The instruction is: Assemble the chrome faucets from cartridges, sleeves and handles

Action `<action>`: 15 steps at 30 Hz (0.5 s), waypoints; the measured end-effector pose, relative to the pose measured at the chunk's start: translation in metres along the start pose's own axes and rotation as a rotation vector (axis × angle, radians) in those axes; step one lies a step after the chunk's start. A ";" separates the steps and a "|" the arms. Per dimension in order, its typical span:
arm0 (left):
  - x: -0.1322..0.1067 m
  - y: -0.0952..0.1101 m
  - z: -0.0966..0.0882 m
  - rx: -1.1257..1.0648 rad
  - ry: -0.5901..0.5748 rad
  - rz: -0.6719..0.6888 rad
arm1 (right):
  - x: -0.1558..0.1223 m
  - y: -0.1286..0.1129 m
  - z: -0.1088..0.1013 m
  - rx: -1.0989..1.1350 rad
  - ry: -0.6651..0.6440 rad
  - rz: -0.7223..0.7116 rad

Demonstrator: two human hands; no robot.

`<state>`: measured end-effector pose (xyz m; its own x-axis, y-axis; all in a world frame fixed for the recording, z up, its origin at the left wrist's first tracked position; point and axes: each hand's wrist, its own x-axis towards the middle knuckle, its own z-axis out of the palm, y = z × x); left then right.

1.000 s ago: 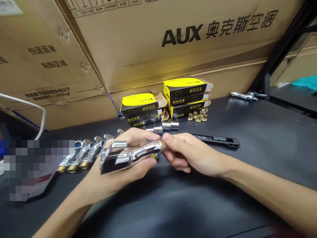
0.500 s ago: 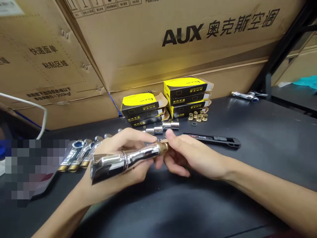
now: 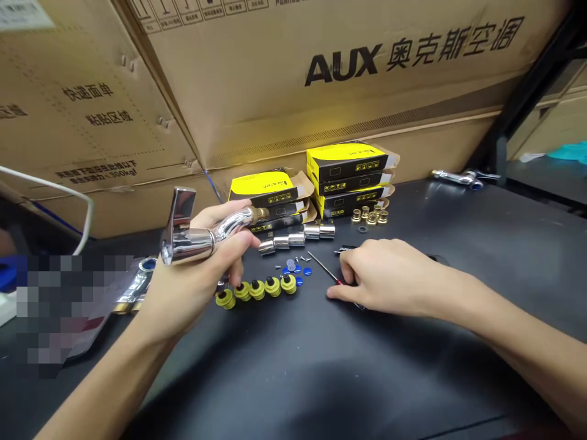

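One faucet point(image 3: 195, 245), one screwdriver point(image 3: 331, 274)

Left of the screwdriver, the left hand point(image 3: 197, 287) clasps the faucet near five yellow cartridges point(image 3: 257, 291). The right hand point(image 3: 389, 278) curls over it, grip unclear. Beyond it: five chrome sleeves point(image 3: 296, 239), five brass rings point(image 3: 372, 219).

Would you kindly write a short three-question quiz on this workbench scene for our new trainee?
1. What is the left hand holding?

2. True or false: the right hand is down at the screwdriver.

3. How many round yellow pieces show in the row near the left hand?
A) three
B) five
C) eight

Key:
1. A chrome faucet.
2. True; whether the screwdriver is gripped is unclear.
3. B
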<state>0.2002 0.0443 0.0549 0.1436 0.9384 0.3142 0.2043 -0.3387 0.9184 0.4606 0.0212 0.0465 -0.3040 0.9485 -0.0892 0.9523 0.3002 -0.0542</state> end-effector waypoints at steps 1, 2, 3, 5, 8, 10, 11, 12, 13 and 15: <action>0.000 0.000 0.000 0.011 0.003 -0.007 | -0.001 -0.001 0.000 -0.014 -0.006 0.003; 0.000 -0.001 0.001 0.022 0.007 -0.010 | -0.001 -0.001 0.001 -0.022 -0.006 0.003; 0.000 -0.001 0.001 0.036 0.012 -0.013 | -0.001 -0.001 0.001 -0.027 -0.004 0.001; 0.000 -0.001 0.001 0.063 0.028 -0.013 | -0.002 0.001 0.003 -0.032 0.003 -0.016; 0.001 -0.002 0.001 0.114 0.065 -0.001 | -0.002 0.004 0.005 -0.034 0.020 -0.042; 0.001 -0.002 0.001 0.172 0.090 -0.001 | -0.001 0.004 0.007 -0.026 0.024 -0.041; 0.001 -0.002 0.001 0.205 0.096 -0.007 | -0.001 0.004 0.007 -0.021 0.024 -0.035; 0.002 -0.001 0.000 0.240 0.097 -0.013 | 0.000 0.004 0.007 -0.016 0.027 -0.025; 0.002 -0.001 0.000 0.276 0.099 -0.014 | 0.001 0.003 0.006 -0.011 0.041 -0.009; 0.003 -0.001 -0.001 0.351 0.090 -0.021 | 0.004 0.000 0.005 0.020 0.092 0.026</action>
<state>0.1997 0.0478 0.0549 0.0535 0.9425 0.3298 0.5284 -0.3070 0.7916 0.4591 0.0245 0.0410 -0.2747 0.9615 0.0008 0.9590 0.2741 -0.0725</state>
